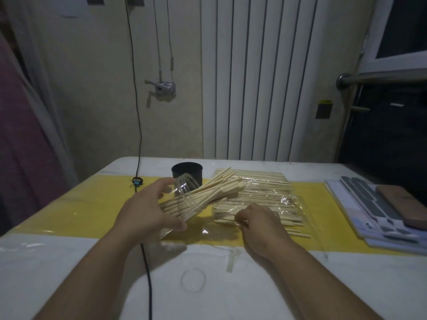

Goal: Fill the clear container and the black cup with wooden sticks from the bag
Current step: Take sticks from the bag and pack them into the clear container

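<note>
left hand (147, 211): gripping tilted container (182, 192), part full
right hand (258, 224): pinching sticks (254, 199) in bag (288, 204) beneath it
next: slide them in, I guess

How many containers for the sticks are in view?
2: the clear container, tilted in the left hand with sticks inside, and the black cup upright behind it. None seems hidden.

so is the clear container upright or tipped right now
Tipped: the left hand holds the container slanted, mouth toward the bag, with sticks poking out.
</note>
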